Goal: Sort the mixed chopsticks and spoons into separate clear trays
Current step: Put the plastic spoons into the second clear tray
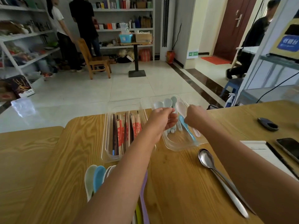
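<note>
Two long clear plastic trays lie side by side at the far edge of the light wooden surface, and their far ends jut past that edge. The left clear tray holds the wooden and dark chopsticks, many of them in red-printed paper sleeves. The right clear tray sits at an angle. It holds pale ceramic spoons with their bowls at the far end, a white plastic spoon and a light blue plastic spoon.

Both hands are over the right tray. The left hand has its fingers curled above the pale spoons' handles and hides them, so I cannot tell whether it grips any. The right hand has its fingers bent close together where the white and blue spoons cross. Which spoon it holds, if either, cannot be made out.

Toward the near edge, a fan of pastel spoons is half covered by the left forearm. A purple strip beside it is cut off at the bottom. Two long metal spoons lie stacked, with blurred handles pointing to the near right corner. At the right edge a dark phone and a white notebook are cut off.
</note>
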